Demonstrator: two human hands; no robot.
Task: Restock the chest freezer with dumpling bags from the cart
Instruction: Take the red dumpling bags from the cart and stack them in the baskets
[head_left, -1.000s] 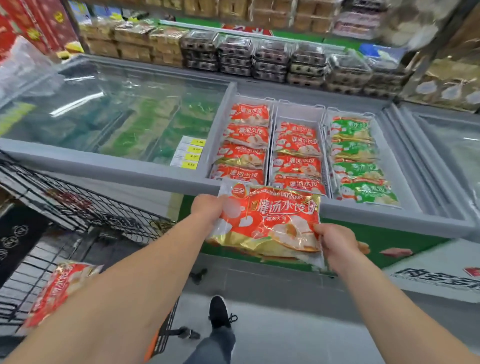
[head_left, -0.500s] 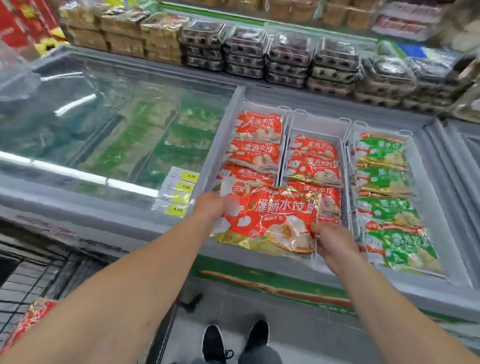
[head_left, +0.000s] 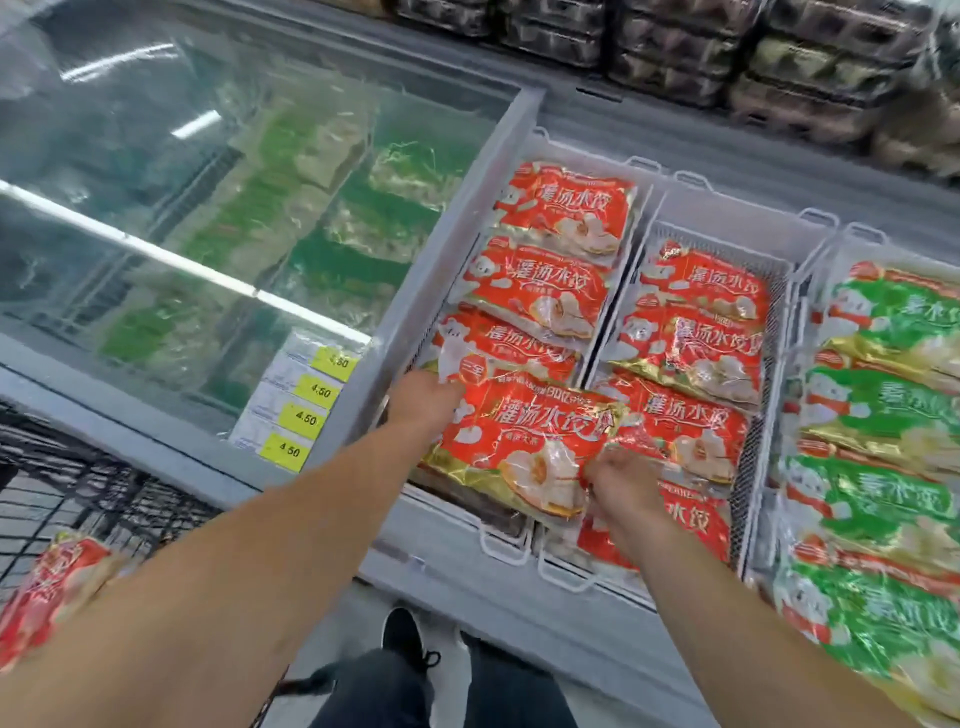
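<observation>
A supermarket aisle is seen from above, with a grey chest freezer (head_left: 457, 566) filling most of the view; all places below are given relative to it. Nearest, outside its front wall and to the left, a black wire cart (head_left: 78, 499) is seen, with a red-and-gold dumpling bag (head_left: 49, 587) lying in it. Over the front end of the freezer's left white wire basket (head_left: 506, 540), a crinkled red-and-gold plastic dumpling bag (head_left: 524, 436) is held tilted above the stock. Its upper left corner is gripped by the left hand (head_left: 423, 402); its lower right edge is pinched by the right hand (head_left: 621, 480).

Further in, rows of red bags (head_left: 550, 291) are stacked in the left and middle baskets, and green bags (head_left: 883, 415) in the right one. Yellow price tags (head_left: 306, 410) are fixed by the closed glass lid (head_left: 208, 218) on the left.

Several slips are judged possible. The bag's right end overhangs the divider, so it could be dropped astride two baskets. The slick film could slide off the sloped pile beneath if released early. Packed trays (head_left: 779, 62) are stacked beyond the back rim.
</observation>
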